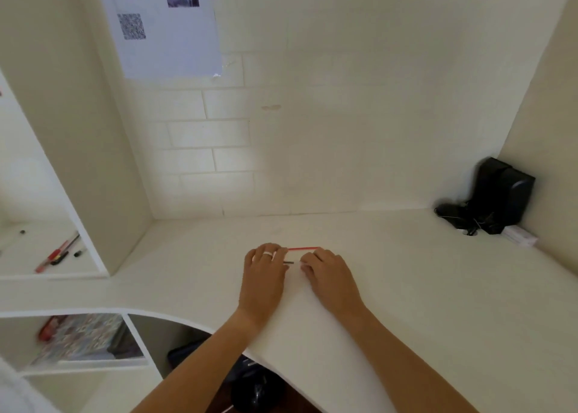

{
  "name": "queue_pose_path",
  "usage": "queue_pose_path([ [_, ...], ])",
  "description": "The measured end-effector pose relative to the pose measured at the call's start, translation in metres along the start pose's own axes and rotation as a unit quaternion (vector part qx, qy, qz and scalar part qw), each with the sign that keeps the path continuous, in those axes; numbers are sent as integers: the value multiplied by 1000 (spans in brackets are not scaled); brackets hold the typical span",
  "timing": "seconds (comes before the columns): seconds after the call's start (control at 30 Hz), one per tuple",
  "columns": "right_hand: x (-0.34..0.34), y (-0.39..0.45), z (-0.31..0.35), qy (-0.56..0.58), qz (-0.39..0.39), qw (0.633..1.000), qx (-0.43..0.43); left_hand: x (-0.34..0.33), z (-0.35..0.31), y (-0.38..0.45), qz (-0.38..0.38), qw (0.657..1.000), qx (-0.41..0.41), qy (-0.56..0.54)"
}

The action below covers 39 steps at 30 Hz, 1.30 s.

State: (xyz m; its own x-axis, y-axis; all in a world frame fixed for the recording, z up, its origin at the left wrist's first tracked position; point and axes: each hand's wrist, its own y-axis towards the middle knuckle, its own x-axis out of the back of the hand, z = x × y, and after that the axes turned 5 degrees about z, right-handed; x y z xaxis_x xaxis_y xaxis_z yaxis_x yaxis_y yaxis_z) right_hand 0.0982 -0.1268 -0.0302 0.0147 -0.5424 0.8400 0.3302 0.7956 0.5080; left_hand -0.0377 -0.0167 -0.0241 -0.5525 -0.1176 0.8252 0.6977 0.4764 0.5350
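Note:
Both my hands lie close together on the white desk (406,287), backs up. My left hand (264,275), with a white ring on one finger, has its fingers curled over the left ends of a thin red stick (302,249) and a short dark stick (288,261). My right hand (328,273) has its fingers curled at the right end of the red stick. Only the stretch of each stick between the hands shows. What the fingertips do underneath is hidden.
A black speaker (500,193) with tangled cables stands in the desk's far right corner beside a small white box (520,236). Red and black pens (58,253) lie on the left shelf. A printed sheet (165,24) hangs on the wall. Books (84,337) fill a lower cubby.

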Motion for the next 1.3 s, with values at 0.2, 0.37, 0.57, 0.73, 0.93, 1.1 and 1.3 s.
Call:
queue_pose_path([
  [0.2, 6, -1, 1, 110, 6, 994, -30, 4, -1, -2, 39, 999, 9, -26],
  [0.37, 6, 1, -4, 161, 21, 979, -126, 5, -3, -3, 33, 999, -4, -33],
  [0.57, 13, 2, 1, 122, 36, 979, -162, 13, -8, -3, 21, 996, 8, -82],
  [0.73, 14, 4, -2, 161, 18, 973, -167, 13, -7, -2, 20, 996, -3, -91],
  [0.93, 11, 4, -7, 182, -5, 975, -125, 10, -5, -1, 21, 993, -26, -109],
  [1.1, 12, 4, -7, 195, -10, 974, -118, 8, -2, -1, 36, 991, -34, -120],
  [1.3, 15, 6, -5, 250, 16, 953, -171, 11, -5, -3, 39, 992, -23, -115],
])
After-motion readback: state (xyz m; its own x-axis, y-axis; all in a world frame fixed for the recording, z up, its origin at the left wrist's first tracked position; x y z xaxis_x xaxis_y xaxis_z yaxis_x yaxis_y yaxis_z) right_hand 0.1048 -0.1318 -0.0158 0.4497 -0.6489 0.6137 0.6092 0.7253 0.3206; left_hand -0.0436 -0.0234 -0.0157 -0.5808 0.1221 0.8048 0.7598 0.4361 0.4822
